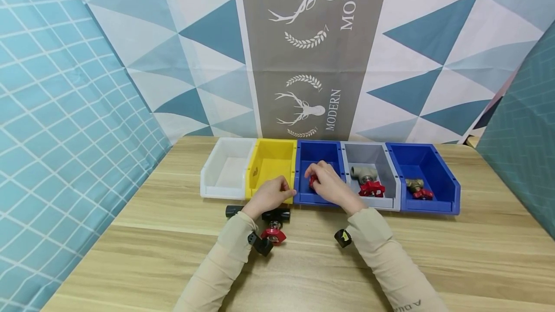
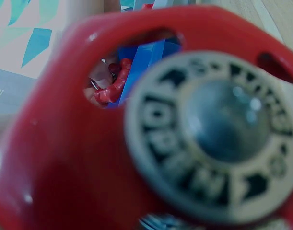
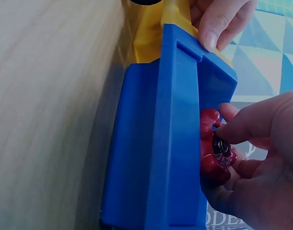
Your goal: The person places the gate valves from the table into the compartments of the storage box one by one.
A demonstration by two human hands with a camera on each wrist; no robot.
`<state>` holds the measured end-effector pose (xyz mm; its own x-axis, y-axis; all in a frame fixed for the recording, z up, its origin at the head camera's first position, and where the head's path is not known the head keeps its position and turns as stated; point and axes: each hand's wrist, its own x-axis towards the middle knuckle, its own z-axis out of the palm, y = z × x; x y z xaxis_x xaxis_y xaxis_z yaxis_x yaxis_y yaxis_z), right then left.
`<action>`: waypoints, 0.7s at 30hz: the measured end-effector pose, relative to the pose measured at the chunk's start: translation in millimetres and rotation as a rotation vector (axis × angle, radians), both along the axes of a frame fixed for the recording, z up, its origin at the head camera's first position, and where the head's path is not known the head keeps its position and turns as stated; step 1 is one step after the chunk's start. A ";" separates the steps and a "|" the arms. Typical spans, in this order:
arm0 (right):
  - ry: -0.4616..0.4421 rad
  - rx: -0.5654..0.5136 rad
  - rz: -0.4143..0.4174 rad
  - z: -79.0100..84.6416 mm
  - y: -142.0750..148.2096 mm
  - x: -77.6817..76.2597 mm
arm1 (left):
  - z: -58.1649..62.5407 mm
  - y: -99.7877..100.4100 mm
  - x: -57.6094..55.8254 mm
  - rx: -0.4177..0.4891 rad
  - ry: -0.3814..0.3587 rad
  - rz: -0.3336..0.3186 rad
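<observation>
My right hand reaches into the middle blue bin and grips a red valve handwheel between thumb and fingers. The rest of that valve is hidden behind the bin's front wall. My left hand rests at the front corner where the yellow bin meets the blue one, its thumb on the rim and fingers loosely bent. Under the left wrist lies a black-bodied valve on the table; its red handwheel fills the left wrist view, with OPEN marked on the hub.
A white bin stands at the row's left end. The grey bin holds a grey valve with a red handwheel. In the right blue bin lies a brass-coloured valve. Patterned cloth hangs behind the wooden table.
</observation>
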<state>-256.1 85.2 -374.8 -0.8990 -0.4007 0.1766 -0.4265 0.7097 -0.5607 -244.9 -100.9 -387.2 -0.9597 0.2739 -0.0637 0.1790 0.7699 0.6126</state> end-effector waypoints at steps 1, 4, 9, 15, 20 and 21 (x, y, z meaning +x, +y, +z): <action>-0.002 0.003 -0.001 -1.0 -0.1 -0.1 | 0.0 0.0 0.1 -0.001 -0.002 0.001; -0.002 0.009 0.001 -4.6 -0.5 0.1 | -0.1 0.2 0.2 -0.002 -0.009 0.004; 0.000 0.012 0.020 -13.3 -0.3 -0.5 | -0.6 0.6 0.1 -0.009 -0.009 0.004; 0.001 -0.009 0.034 -19.9 0.9 -0.8 | -0.1 0.7 0.0 -0.007 -0.006 -0.002; -0.010 -0.010 0.011 -22.3 -0.7 -1.0 | 0.5 0.4 0.0 -0.006 0.001 -0.002; -0.013 -0.008 0.007 -22.3 -1.3 -0.6 | 0.5 0.4 0.1 -0.007 0.002 -0.003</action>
